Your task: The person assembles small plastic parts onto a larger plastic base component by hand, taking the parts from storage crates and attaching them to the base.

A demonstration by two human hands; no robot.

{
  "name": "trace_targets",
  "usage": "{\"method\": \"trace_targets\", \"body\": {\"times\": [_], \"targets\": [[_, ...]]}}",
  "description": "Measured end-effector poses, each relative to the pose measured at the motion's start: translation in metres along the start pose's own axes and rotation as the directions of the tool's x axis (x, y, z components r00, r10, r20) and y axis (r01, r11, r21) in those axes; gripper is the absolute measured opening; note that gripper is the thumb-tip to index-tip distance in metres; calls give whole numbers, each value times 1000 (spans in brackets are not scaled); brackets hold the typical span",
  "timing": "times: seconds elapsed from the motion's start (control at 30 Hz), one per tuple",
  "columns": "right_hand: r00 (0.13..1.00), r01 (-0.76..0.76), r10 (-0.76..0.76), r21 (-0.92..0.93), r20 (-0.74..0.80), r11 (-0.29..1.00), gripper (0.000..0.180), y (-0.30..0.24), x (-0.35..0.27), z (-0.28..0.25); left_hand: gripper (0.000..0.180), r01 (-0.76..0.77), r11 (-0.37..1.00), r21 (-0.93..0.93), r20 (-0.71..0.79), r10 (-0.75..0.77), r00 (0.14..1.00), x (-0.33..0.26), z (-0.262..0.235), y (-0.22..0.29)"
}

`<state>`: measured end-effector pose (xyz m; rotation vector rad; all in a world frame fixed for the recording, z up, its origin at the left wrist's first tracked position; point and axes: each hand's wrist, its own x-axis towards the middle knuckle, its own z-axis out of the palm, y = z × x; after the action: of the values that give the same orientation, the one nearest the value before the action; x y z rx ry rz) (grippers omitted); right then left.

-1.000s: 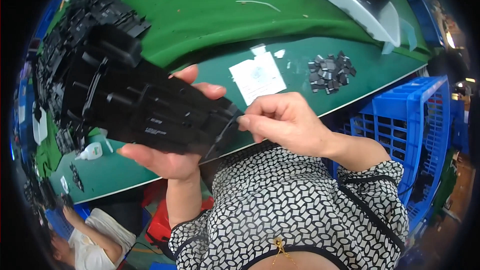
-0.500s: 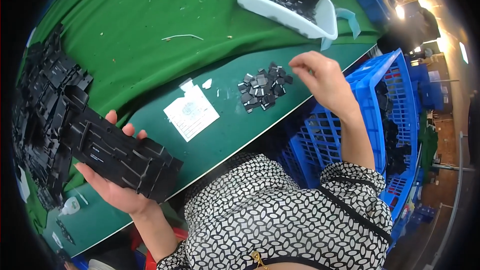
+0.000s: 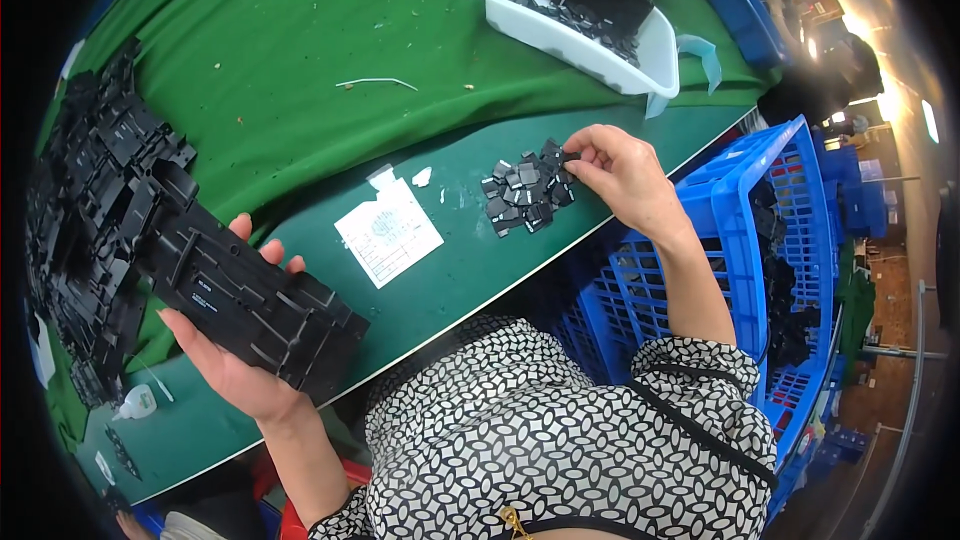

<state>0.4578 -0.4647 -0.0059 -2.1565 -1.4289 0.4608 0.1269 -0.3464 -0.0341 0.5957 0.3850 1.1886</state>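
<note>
Fingers of right hand (image 3: pixel 625 172) pinching a light, stiff clip from the pile (image 3: pixel 525 195); left hand (image 3: pixel 235 360) gripping the rigid black panel (image 3: pixel 250 305) from underneath.

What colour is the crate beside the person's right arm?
Blue, a slatted plastic crate; the head view shows it clearly.

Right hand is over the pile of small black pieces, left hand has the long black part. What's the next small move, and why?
Probably pinch one piece and lift it. The right hand has its fingertips at the edge of the pile of small black pieces, with none clearly lifted free. The left hand holds the long black moulded part above the table edge.
</note>
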Motion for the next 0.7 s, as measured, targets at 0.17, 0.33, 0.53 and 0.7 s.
{"method": "trace_targets", "body": {"times": [0.17,0.33,0.53,0.7], "targets": [[991,-130,128,332,28,934,12,-3,-1,-4,67,7,1000,-22,2,-7,1000,-1,0,1],[944,-328,176,760,278,561,11,-15,6,-1,68,-1,1000,-31,-13,0,1000,-2,1,2],[914,-371,27,807,405,460,30,-40,12,10,71,28,995,-94,-9,-29,1000,-1,3,3],[906,-370,-50,842,421,392,15,-54,22,17,72,50,989,-138,20,-47,999,-2,2,5]]}}
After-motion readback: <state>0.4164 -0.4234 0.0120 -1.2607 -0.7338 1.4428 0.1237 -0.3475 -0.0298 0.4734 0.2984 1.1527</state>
